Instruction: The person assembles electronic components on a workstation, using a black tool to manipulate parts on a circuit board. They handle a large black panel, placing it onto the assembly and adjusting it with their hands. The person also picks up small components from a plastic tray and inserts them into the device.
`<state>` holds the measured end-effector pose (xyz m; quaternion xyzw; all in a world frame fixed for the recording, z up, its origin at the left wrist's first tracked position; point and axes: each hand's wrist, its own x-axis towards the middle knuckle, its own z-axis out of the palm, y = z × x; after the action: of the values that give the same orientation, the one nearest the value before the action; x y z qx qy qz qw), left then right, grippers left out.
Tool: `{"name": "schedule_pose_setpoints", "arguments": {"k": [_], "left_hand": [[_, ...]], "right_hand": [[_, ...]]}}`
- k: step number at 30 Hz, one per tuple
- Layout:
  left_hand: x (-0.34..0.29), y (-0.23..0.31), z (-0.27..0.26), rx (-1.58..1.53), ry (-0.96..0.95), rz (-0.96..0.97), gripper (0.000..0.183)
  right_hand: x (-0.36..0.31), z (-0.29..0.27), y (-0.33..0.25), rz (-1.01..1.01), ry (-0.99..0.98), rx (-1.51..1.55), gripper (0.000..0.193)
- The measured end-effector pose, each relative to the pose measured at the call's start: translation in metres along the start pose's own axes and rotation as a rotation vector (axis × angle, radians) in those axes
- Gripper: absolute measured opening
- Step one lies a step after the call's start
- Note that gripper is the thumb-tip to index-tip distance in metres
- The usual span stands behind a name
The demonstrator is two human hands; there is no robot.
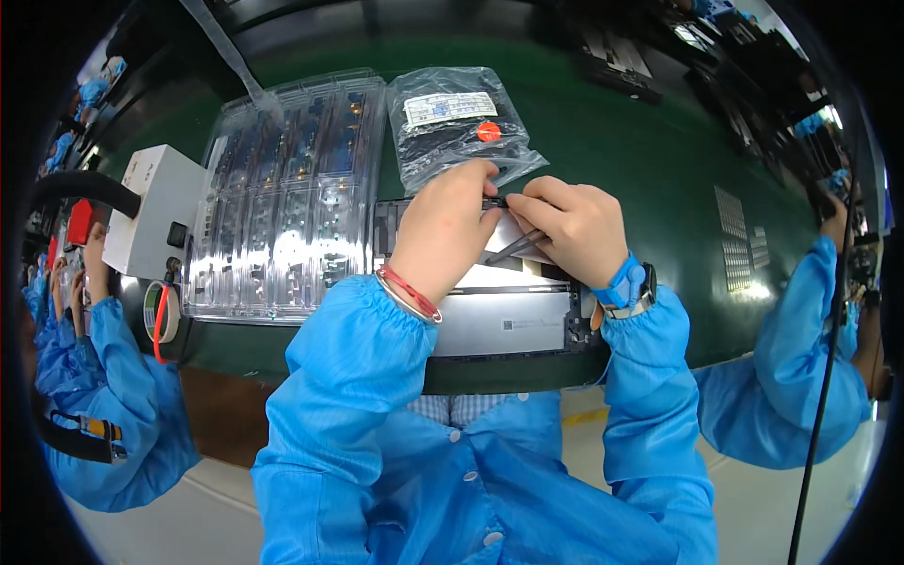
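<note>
An opened flat device (504, 320), looking like a tablet with silver panels inside a dark frame, lies on the green bench in front of me. My left hand (447, 226) reaches over its left half, fingers bent together at the far edge; whatever they pinch is hidden. From the right, my right hand (576, 231) grips dark tweezers (514, 248), whose tips point down-left over the silver inside. Its thumb and forefinger come close to the left fingertips at a small dark part by that far edge.
Clear plastic trays (282, 207) of circuit boards stand at left, beside a white box (155, 209) and a tape roll (162, 313). Beyond the device lies a clear bag (461, 132) of dark parts. Sticker sheets (733, 235) lie at right. Co-workers in blue sit on both sides.
</note>
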<state>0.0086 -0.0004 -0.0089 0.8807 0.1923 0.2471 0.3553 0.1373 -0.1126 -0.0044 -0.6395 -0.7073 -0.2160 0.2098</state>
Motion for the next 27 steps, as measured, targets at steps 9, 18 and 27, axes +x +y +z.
{"name": "schedule_pose_setpoints", "arguments": {"k": [9,18,27], "left_hand": [[-0.001,-0.001,0.000,0.007,0.028,0.018,0.033],[-0.002,-0.002,0.003,0.026,0.060,0.038,0.032],[-0.002,0.002,-0.002,0.155,0.026,0.212,0.030]], "right_hand": [[0.003,-0.002,-0.005,-0.064,-0.023,-0.105,0.020],[0.006,-0.001,-0.011,-0.084,-0.068,-0.166,0.019],[0.008,-0.009,-0.019,0.094,-0.185,-0.024,0.012]]}}
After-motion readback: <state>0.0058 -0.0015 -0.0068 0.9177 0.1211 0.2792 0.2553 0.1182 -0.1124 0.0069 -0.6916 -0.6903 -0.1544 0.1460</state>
